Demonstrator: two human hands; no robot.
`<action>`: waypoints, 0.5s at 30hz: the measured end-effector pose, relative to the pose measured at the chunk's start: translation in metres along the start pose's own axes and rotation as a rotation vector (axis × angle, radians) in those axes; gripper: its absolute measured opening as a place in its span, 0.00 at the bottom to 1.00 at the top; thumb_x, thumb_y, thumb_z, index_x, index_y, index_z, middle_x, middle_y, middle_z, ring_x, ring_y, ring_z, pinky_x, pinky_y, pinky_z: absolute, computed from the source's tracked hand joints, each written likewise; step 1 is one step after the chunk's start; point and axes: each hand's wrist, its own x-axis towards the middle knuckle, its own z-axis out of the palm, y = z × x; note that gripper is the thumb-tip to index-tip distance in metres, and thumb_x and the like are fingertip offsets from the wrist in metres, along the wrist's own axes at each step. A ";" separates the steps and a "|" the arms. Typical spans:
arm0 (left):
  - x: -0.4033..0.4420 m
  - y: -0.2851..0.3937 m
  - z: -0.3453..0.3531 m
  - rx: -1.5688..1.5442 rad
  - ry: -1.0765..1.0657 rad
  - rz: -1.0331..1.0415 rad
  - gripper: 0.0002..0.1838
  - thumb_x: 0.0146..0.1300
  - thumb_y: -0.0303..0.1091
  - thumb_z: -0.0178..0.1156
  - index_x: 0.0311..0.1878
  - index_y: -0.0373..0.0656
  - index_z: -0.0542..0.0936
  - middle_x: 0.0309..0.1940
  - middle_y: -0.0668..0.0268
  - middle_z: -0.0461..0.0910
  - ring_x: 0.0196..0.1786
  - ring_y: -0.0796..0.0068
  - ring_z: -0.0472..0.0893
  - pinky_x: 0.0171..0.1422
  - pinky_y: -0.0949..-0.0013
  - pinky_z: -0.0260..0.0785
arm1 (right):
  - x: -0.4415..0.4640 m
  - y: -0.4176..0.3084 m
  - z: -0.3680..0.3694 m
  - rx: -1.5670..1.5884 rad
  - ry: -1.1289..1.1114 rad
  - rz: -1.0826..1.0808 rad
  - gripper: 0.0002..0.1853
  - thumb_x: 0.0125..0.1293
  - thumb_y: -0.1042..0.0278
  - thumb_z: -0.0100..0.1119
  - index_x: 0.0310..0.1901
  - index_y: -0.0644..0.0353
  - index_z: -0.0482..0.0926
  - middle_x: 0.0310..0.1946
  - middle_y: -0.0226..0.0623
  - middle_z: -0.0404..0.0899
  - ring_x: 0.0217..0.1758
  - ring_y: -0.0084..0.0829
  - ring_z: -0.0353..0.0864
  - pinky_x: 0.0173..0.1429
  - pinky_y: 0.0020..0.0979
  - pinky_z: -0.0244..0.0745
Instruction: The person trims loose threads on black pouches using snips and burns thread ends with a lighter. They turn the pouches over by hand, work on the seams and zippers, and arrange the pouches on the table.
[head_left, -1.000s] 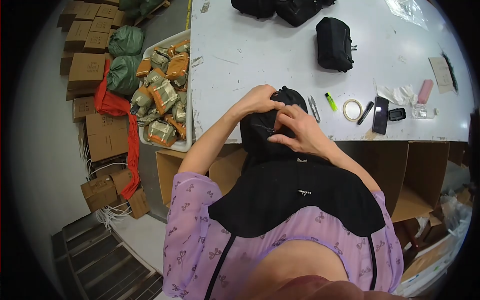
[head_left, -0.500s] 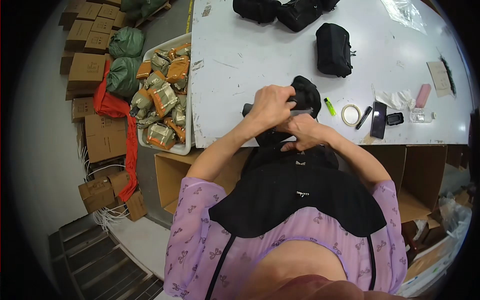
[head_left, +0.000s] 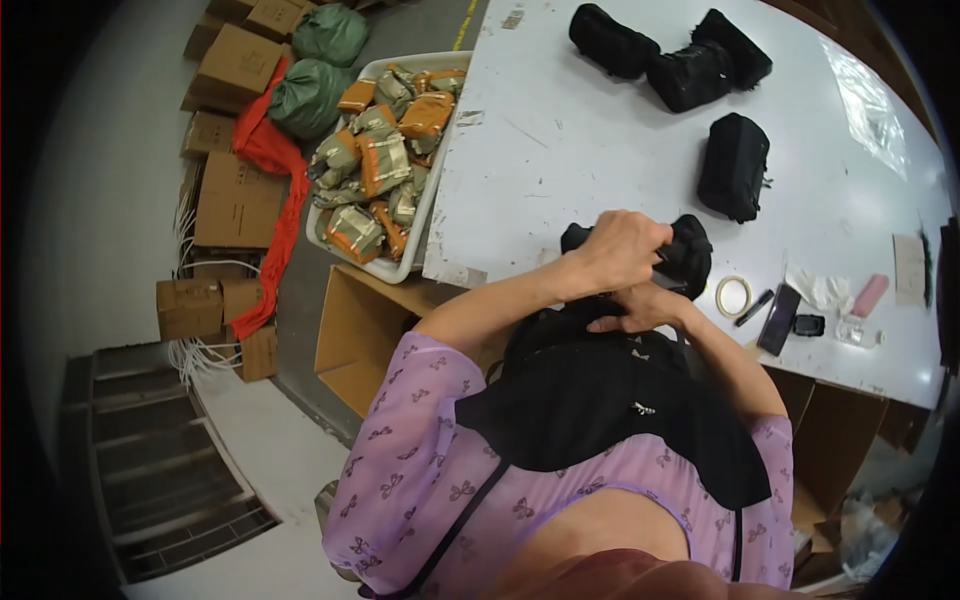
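Note:
A black bag [head_left: 690, 255] lies at the table's front edge, close against my body and partly hidden by my hands. My left hand [head_left: 625, 245] is closed over its top, fingers curled into a pinch on the black fabric. Lower down, my right hand [head_left: 645, 303] grips the near side of the same bag, with the thumb pointing left and the fingers mostly hidden. Another black bag [head_left: 734, 168] stands further back on the table. Several more black bags [head_left: 690, 75] lie near the far edge.
On the white table [head_left: 550, 170] to the right are a tape roll [head_left: 720, 300], a marker [head_left: 754, 308], a phone [head_left: 779, 320] and a pink item [head_left: 870, 295]. At left, a white bin [head_left: 408, 255] holds orange and green bags. Cardboard boxes [head_left: 240, 205] stand beyond; open cartons [head_left: 350, 330] sit below the table.
The view has turned and shifted, so the table appears tilted and further right. Both hands stay on the black bag, the left slightly higher over it. The green highlighter no longer shows.

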 end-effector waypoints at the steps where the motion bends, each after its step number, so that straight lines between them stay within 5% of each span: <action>1: 0.000 0.003 -0.002 0.009 -0.019 0.000 0.11 0.46 0.27 0.64 0.36 0.40 0.83 0.26 0.53 0.82 0.34 0.49 0.82 0.38 0.53 0.73 | 0.005 0.009 0.011 -0.061 0.074 -0.055 0.29 0.60 0.41 0.66 0.29 0.68 0.80 0.27 0.52 0.80 0.37 0.48 0.82 0.41 0.44 0.74; 4: 0.000 0.000 -0.005 0.019 -0.002 -0.017 0.10 0.47 0.26 0.64 0.35 0.39 0.83 0.26 0.52 0.82 0.34 0.48 0.82 0.38 0.52 0.73 | 0.010 0.029 0.026 -0.198 0.082 -0.051 0.27 0.59 0.42 0.66 0.29 0.66 0.81 0.27 0.49 0.81 0.36 0.48 0.83 0.41 0.44 0.76; 9: -0.004 -0.003 -0.003 0.022 -0.049 -0.122 0.08 0.54 0.29 0.64 0.36 0.38 0.82 0.28 0.49 0.82 0.35 0.46 0.82 0.40 0.52 0.73 | 0.006 0.000 -0.010 -0.282 -0.303 0.279 0.24 0.56 0.44 0.68 0.31 0.63 0.82 0.26 0.46 0.82 0.35 0.48 0.84 0.41 0.45 0.77; 12: 0.000 -0.005 -0.005 0.057 -0.066 -0.211 0.10 0.55 0.31 0.64 0.38 0.36 0.82 0.28 0.49 0.82 0.35 0.45 0.81 0.40 0.51 0.73 | -0.004 -0.020 -0.033 -0.325 -0.269 0.216 0.22 0.55 0.47 0.69 0.33 0.61 0.83 0.26 0.46 0.82 0.36 0.48 0.84 0.41 0.43 0.78; 15: 0.005 -0.011 -0.009 0.076 -0.058 -0.190 0.10 0.55 0.32 0.64 0.36 0.35 0.81 0.26 0.47 0.80 0.34 0.43 0.81 0.39 0.50 0.72 | 0.004 -0.054 -0.058 -0.567 -0.414 0.524 0.17 0.55 0.52 0.69 0.38 0.57 0.84 0.36 0.43 0.84 0.46 0.45 0.84 0.47 0.44 0.77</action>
